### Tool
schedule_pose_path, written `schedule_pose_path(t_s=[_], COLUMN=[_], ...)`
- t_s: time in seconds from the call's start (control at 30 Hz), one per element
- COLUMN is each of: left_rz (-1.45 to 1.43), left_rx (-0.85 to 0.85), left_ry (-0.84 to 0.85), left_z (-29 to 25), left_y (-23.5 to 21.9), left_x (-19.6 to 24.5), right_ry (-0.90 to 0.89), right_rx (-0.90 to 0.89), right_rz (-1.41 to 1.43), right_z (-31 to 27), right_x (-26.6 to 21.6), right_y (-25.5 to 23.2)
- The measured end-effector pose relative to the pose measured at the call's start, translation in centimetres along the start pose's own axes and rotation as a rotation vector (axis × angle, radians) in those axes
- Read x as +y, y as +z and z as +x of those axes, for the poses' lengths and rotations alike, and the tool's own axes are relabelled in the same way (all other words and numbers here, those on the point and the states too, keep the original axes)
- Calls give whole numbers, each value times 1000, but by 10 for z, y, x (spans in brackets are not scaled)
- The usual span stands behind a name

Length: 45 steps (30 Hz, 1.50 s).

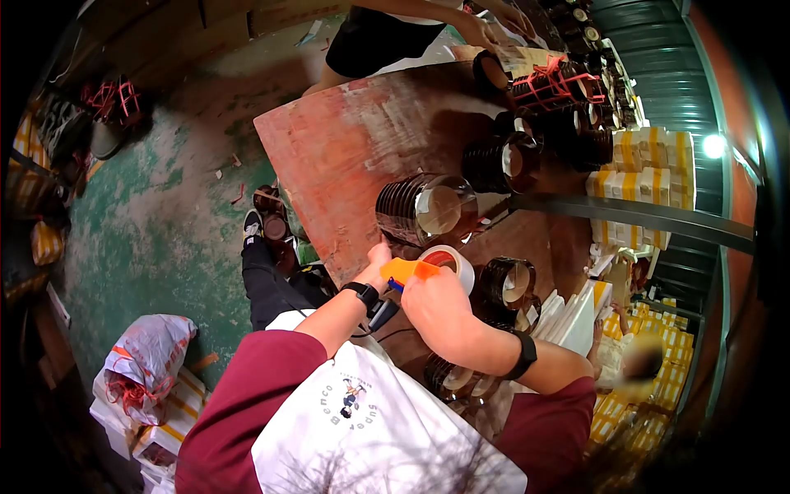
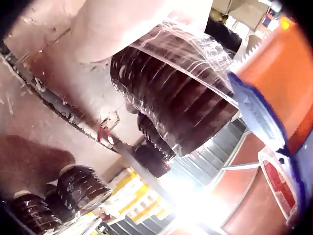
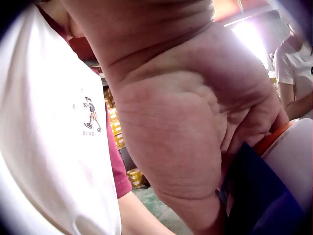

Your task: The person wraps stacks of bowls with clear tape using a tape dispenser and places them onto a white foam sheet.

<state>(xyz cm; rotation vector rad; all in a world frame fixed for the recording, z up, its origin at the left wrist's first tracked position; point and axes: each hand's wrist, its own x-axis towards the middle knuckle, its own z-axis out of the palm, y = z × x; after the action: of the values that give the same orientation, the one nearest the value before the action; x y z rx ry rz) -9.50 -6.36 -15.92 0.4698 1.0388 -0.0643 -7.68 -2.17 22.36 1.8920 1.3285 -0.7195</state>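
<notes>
My right hand [image 1: 436, 305] grips an orange and blue tape dispenser [image 1: 403, 270] that carries a roll of tape [image 1: 451, 262]. In the right wrist view, the fingers of my right hand [image 3: 195, 107] curl round it beside its blue part [image 3: 264, 196]. A stack of dark round pieces in clear wrap [image 1: 403, 210] lies on its side just beyond. My left hand [image 1: 377, 267] is at the stack's near edge; its fingers are mostly hidden. The left wrist view has my left hand [image 2: 117, 29] against the wrapped stack [image 2: 171, 93], with the orange dispenser [image 2: 283, 73] at the right.
More dark wrapped stacks [image 1: 498, 160] stand on the reddish wooden table [image 1: 329, 140], some tied with red string [image 1: 555, 82]. A metal bar [image 1: 642, 212] crosses at the right. Another person's arms [image 1: 469, 25] reach over the far side. Yellow-taped boxes [image 1: 642, 189] are piled at the right.
</notes>
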Motion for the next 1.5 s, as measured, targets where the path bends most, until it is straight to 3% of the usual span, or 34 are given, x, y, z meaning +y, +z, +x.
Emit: schedule_pose_path(t_s=[0.37, 0.57, 0.63, 0.67, 0.7, 0.77, 0.8, 0.83, 0.9, 1.0, 1.07, 1.2, 1.3, 1.4, 1.43, 1.5], left_rz=[-109, 0, 458, 942, 944, 697, 687, 733, 514, 1075, 1313, 1252, 1270, 1301, 1300, 1298], left_rx=[-411, -682, -643, -610, -365, -217, -145, -190, -398, -560, -545, -661, -646, -648, -648, -644], left_ry=[-273, -370, -249, -149, 158, 622, 719, 690, 824, 1118, 1036, 1053, 1017, 994, 998, 996], left_z=[-29, -26, -6, 11, 12, -73, -89, -120, -123, -116, -120, -106, -115, -117, -117, -117], left_y=[-6, -1, -15, -26, -40, -8, 9, 32, 72, 117, 132, 131, 134, 135, 136, 136], left_x=[-3, -3, -3, 11, 10, 111, 140, 178, 196, 203, 201, 200, 202, 205, 205, 204], right_ry=[61, 101, 119, 123, 128, 143, 150, 155, 162, 172, 168, 153, 298, 357, 282, 255], right_rx=[96, 158, 165, 167, 169, 181, 187, 201, 226, 218, 206, 142, 270, 277, 335, 269], right_rz=[12, 47, 57, 69, 83, 78, 77, 88, 106, 104, 106, 168, 284, 456, 410, 354], right_z=[-11, -16, -22, -24, -26, -28, -28, -29, -30, -28, -27, -31, -29, -34, -35, -47], right_x=[13, 22, 26, 29, 32, 35, 36, 36, 37, 39, 40, 51, 55, 72, 81, 90], right_y=[15, 31, 36, 38, 40, 43, 45, 46, 47, 47, 48, 38, 61, 71, 81, 82])
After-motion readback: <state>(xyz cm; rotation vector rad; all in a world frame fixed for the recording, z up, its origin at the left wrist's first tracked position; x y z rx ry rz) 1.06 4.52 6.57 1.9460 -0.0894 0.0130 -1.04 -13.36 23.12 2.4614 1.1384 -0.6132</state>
